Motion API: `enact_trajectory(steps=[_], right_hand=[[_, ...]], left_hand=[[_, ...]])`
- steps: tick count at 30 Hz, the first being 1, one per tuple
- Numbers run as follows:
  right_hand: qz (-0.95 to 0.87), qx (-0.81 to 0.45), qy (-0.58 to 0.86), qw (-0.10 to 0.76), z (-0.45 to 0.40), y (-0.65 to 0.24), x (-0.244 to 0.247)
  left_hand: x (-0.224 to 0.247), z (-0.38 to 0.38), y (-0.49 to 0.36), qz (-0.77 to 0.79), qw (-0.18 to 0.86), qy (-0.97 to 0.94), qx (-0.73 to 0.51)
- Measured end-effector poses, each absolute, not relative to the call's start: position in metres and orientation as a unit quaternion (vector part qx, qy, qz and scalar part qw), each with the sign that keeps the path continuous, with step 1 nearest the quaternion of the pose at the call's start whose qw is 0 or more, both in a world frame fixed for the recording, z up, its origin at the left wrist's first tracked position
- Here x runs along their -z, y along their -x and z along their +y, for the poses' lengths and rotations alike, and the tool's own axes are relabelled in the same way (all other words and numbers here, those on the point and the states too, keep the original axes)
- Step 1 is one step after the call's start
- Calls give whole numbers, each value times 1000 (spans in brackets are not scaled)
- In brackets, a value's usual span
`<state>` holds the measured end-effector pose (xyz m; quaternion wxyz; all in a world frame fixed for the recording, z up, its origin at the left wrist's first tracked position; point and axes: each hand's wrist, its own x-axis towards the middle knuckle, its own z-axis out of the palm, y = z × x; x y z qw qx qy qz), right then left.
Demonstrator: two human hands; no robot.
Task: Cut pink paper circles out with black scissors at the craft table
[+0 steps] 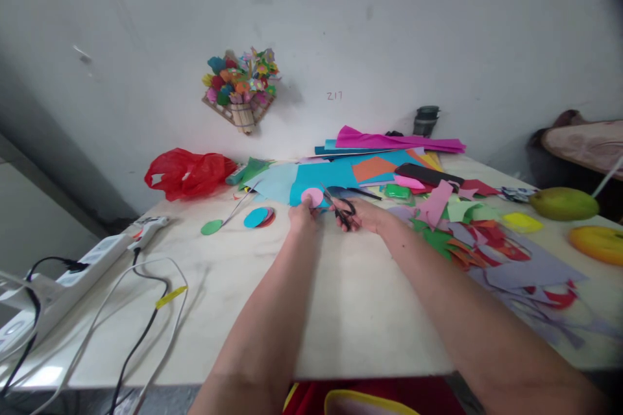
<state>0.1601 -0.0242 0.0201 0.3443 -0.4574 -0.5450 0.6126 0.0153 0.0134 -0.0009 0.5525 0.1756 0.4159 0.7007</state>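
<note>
In my left hand [304,213] is a pink paper circle [312,196], pinched at its lower edge against a blue sheet [322,178]. My right hand [357,215] is closed round the black handles of a pair of scissors [343,206]; the blades point up and left, just right of the pink circle. Left of my hands lies a small stack of paper circles [257,217], blue on top with reddish ones beneath. Farther left, a green circle [211,227] on a thin stem rests on the table.
Paper scraps [487,246] spread over the table's right side, near a green mango [563,203] and an orange-yellow fruit [598,243]. Rolled magenta paper [396,141] lies at the back. A red plastic bag [187,173] and a power strip [92,266] with cables occupy the left.
</note>
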Motion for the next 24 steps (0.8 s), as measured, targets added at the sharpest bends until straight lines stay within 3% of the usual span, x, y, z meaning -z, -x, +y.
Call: enact_trajectory(steps=[24], right_hand=[[-540, -598, 465, 367, -22, -147, -11]], left_hand=[[-2, 13, -18, 420, 565, -139, -696]])
